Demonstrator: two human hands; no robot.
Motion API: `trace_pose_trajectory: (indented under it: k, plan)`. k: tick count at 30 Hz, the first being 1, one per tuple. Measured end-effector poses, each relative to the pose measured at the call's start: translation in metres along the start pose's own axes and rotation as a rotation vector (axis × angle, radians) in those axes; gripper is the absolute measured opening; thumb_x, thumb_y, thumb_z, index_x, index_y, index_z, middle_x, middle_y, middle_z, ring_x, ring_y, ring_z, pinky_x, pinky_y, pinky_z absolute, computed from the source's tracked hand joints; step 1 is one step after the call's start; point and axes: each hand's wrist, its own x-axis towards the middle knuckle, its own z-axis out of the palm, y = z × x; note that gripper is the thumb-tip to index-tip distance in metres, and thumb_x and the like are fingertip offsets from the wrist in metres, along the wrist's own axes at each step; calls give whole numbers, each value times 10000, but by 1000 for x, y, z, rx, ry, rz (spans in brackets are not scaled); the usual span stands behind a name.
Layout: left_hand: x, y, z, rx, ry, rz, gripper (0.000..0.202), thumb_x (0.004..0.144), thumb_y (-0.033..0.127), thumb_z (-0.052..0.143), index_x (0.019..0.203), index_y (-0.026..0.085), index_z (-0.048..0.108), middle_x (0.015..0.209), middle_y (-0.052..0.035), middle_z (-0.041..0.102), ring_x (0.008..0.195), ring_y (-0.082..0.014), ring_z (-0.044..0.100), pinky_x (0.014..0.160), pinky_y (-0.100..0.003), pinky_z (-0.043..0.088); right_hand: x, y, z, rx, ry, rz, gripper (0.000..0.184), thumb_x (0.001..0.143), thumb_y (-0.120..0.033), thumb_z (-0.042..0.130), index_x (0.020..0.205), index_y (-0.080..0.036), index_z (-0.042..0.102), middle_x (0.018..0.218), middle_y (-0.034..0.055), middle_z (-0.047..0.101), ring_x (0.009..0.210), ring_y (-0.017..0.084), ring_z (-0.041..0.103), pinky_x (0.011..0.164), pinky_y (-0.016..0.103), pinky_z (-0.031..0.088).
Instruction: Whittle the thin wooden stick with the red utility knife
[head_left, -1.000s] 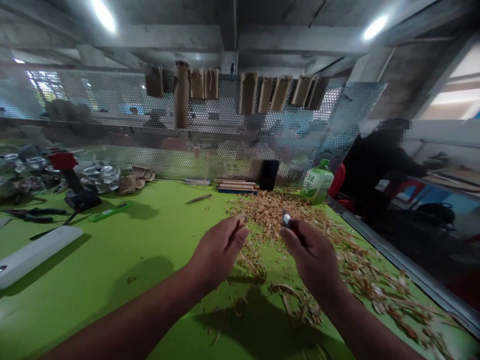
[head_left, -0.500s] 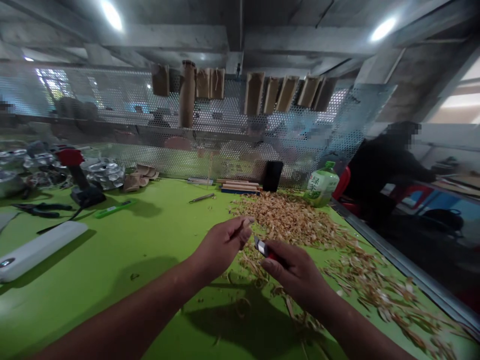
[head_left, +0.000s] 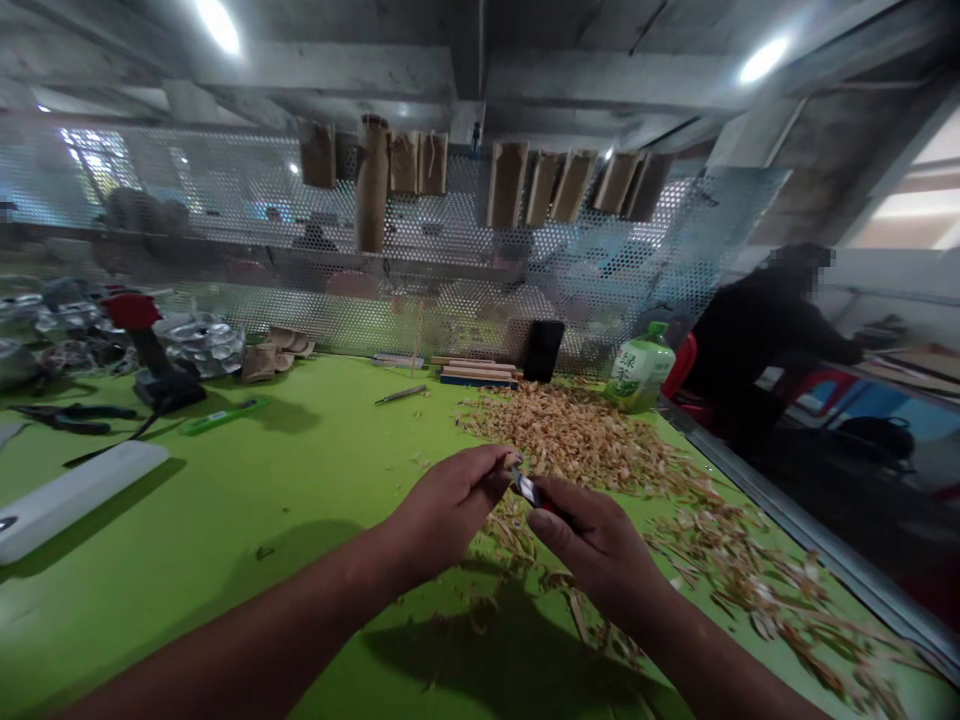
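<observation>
My left hand [head_left: 459, 505] is closed in a pinch around a small pale piece of wood [head_left: 513, 460], most of it hidden by the fingers. My right hand [head_left: 592, 530] grips a utility knife [head_left: 528, 489] with some red on its handle. The knife's blade end points up and left, meeting the wood piece at the left fingertips; whether it cuts in, I cannot tell. Below and behind both hands, curled wood shavings [head_left: 577, 435] lie heaped on the green tabletop [head_left: 330, 450].
Left on the table are a white bar-shaped case [head_left: 82, 500], pliers [head_left: 79, 416], a red-and-black power tool [head_left: 150, 350] and a green cutter [head_left: 223, 415]. Toward the back are a metal pen-like tool [head_left: 400, 395], wood strips [head_left: 476, 372], a phone [head_left: 543, 350] and a green bottle [head_left: 641, 368]. A person [head_left: 772, 330] sits at right.
My hands have come together: the knife tip, earlier apart from the wood piece, is now against it. The left hand has shifted slightly right, and the view has turned a little.
</observation>
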Motion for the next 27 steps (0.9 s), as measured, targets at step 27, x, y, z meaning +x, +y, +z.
trace_pose_trajectory:
  k: [27]
  plan:
    - [-3, 0, 1, 113, 33, 12, 236, 953, 349, 438, 1008, 198, 612, 934, -32, 638, 834, -165, 563, 734, -275, 449, 0, -1, 1, -11, 4, 11, 312, 901, -390, 481, 659, -197, 438, 578, -46, 375, 524, 91, 328, 475, 224, 243]
